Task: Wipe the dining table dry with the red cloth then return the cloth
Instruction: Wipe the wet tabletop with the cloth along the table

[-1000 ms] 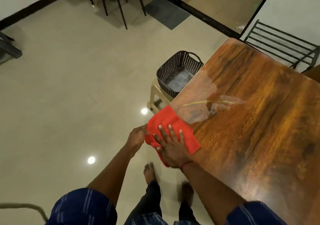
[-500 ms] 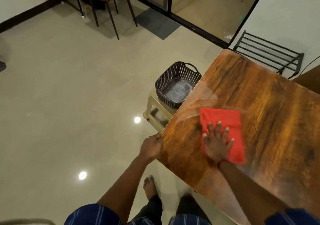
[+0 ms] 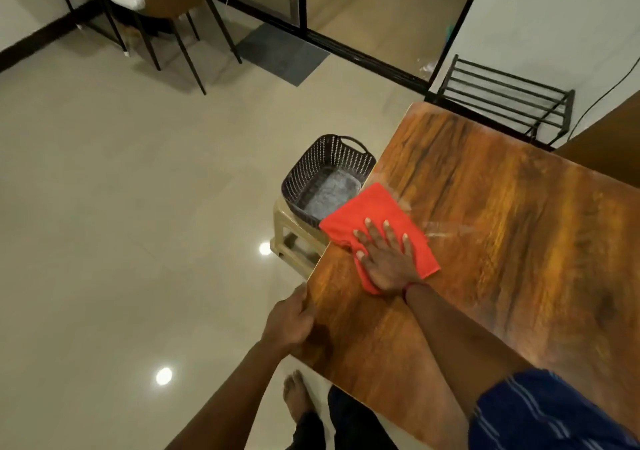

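Head view is showing the right hand (image 3: 388, 262) pressing flat, fingers spread, on the red cloth (image 3: 377, 221) at the table's (image 3: 502, 241) left edge, centre of the frame. That hand is not clenching anything; the palm is pinning the cloth to the wood. The cloth's long axis is running from upper left to lower right, and its upper-left corner is overhanging the table edge. The left hand (image 3: 289, 325) is curling over the table edge lower in the frame, its grip closed on the edge as a brace.

Pale wet streaks (image 3: 446, 233) are lying just to the right of the cloth, beyond the fingertips. In my judgement the coming stroke is turning on that relation: the remaining moisture lies to the right of the working hand, so the cloth is needing to travel rightward, away from the edge. The right hand is the nearer one.

Below the overhanging corner, a dark perforated basket (image 3: 311, 169) is sitting on a beige stool (image 3: 294, 238), just beside the table. Nothing on the table surface is obstructing the stroke. Risk, as judged: the overhanging cloth corner slipping off the edge.
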